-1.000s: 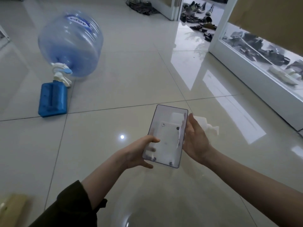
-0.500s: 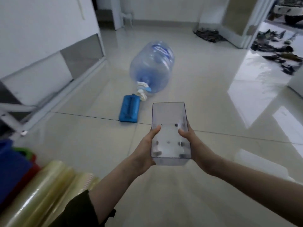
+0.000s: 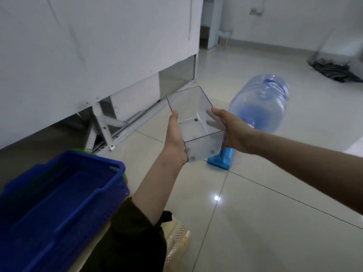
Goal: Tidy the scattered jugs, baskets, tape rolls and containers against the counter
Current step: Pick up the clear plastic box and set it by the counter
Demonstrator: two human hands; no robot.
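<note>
I held the clear container (image 3: 196,122) in the air between both hands, my left hand (image 3: 174,142) pressed flat on its left wall and my right hand (image 3: 233,132) gripping its right side. The water jug (image 3: 261,107) lay on the floor behind it, and the blue basket (image 3: 59,197) stood near the desk (image 3: 78,46).

Single head-worn wide-angle view, looking forward and down across a glossy tiled floor (image 3: 255,213). White counter (image 3: 78,55) fills the upper left, running away from the camera. Near the counter's base, close below the lens, a blue basket (image 3: 59,203).
</note>
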